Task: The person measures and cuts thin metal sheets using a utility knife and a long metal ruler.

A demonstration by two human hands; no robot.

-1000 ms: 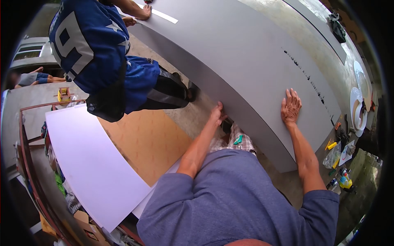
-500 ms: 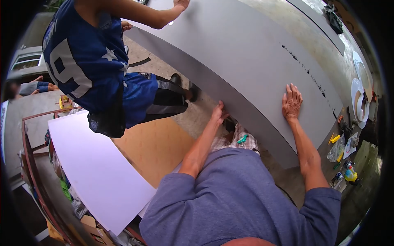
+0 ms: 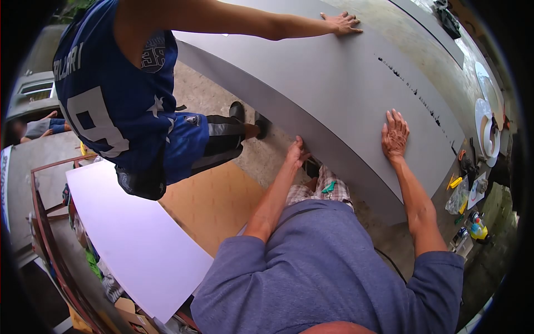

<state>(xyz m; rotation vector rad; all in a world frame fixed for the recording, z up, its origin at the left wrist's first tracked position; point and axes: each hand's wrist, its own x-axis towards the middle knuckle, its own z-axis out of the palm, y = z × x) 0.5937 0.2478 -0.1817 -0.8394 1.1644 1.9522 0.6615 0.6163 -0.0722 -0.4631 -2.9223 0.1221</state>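
A large grey sheet [image 3: 311,83] lies over the work surface, its near side bent down along a long edge. My right hand [image 3: 395,136] rests flat on top of it with the fingers stretched out. At the lower edge of the hanging side, my left hand [image 3: 297,151] has its fingers curled against the sheet and is closed on that edge, partly hidden. A row of black smudges [image 3: 414,92] runs along the sheet beyond my right hand. Across from me, a co-worker's hand [image 3: 344,23] is spread on the same sheet.
The co-worker in a blue jersey [image 3: 119,94] stands at my left. Behind are a white board [image 3: 133,234] and a brown board [image 3: 217,192]. Yellow-handled tools [image 3: 456,182], a plastic bag [image 3: 457,199] and a spray bottle [image 3: 477,229] lie at right. Another person sits far left.
The co-worker has leaned in and reached farther right across the sheet, the hand now flat on it. My two hands stay in nearly the same places.
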